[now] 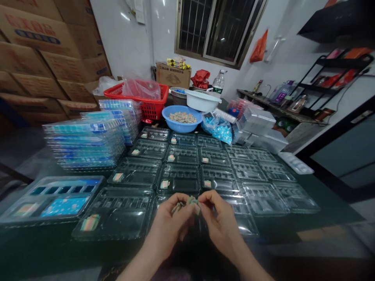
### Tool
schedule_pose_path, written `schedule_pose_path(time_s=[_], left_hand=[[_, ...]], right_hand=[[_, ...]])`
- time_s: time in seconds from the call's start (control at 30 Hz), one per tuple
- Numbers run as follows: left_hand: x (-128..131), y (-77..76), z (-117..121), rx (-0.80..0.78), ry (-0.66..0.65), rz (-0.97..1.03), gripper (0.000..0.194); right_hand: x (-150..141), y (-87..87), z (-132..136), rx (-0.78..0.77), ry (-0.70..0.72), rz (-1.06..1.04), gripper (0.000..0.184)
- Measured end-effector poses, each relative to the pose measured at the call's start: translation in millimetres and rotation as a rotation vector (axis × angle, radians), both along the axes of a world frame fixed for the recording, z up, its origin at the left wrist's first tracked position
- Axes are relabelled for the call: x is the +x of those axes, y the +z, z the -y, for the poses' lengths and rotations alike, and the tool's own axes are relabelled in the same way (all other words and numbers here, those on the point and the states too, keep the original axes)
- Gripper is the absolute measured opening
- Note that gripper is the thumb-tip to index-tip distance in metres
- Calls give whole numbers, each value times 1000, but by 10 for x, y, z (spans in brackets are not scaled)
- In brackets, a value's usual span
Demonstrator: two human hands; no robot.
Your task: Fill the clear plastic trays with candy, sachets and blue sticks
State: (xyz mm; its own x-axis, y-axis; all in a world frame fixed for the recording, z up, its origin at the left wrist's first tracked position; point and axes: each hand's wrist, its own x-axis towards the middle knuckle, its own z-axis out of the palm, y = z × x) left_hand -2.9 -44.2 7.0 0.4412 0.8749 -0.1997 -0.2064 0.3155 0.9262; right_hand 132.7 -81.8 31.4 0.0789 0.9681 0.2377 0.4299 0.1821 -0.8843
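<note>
Our left hand (171,226) and right hand (219,222) are up over the near trays, close together. Both grips are pinched almost shut, thumbs against fingertips, on small striped pastel pieces (192,203). The left has a darker clump (178,208) and the right a lighter piece; fingers hide part of them, so we can't tell the exact count. The pieces sit between the 2 hands, just above a tray.

Below: clear plastic trays (178,179) in rows on a dark table (331,212). Several nearer ones hold 1 striped piece each in a compartment, e.g. (164,184); those at right show none.

Left of them: a stack of blue-printed trays (88,144). Far side: a blue bowl (166,123) full of similar pieces, a white bowl (202,100), a bag of blue items (218,128) and a red basket (152,105). Cardboard boxes (38,50) are stacked along the left wall.
</note>
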Motion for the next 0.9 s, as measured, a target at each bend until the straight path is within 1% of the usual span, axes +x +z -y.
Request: schedule_pose_path(time_s=[0.17, 0.3, 0.4, 0.47, 0.63, 0.7, 0.77, 0.9], left_hand=[[22, -36, 21, -31, 130, 15, 27], [30, -10, 12, -112, 172, 76, 23], [26, 24, -24, -166, 178, 125, 21], [32, 30, -55, -171, 202, 142, 20], [84, -8, -87, -171, 275, 158, 19], [103, -22, -76, -171, 298, 172, 19], [110, -28, -60, -164, 300, 185, 19], [102, -17, -37, -172, 293, 199, 20]], right_hand=[[-108, -57, -24, 30, -85, -54, 7], [-120, -88, -67, 21, -138, -163, 8], [-98, -71, -83, 10, -149, -273, 10], [-101, -52, -84, 4, -144, -335, 11], [-248, -67, -80, -24, -141, -450, 14], [-333, -107, -100, -21, -176, -452, 13], [-401, -156, -133, -1, -241, -423, 13], [-466, -239, -203, 78, -368, -328, 11]])
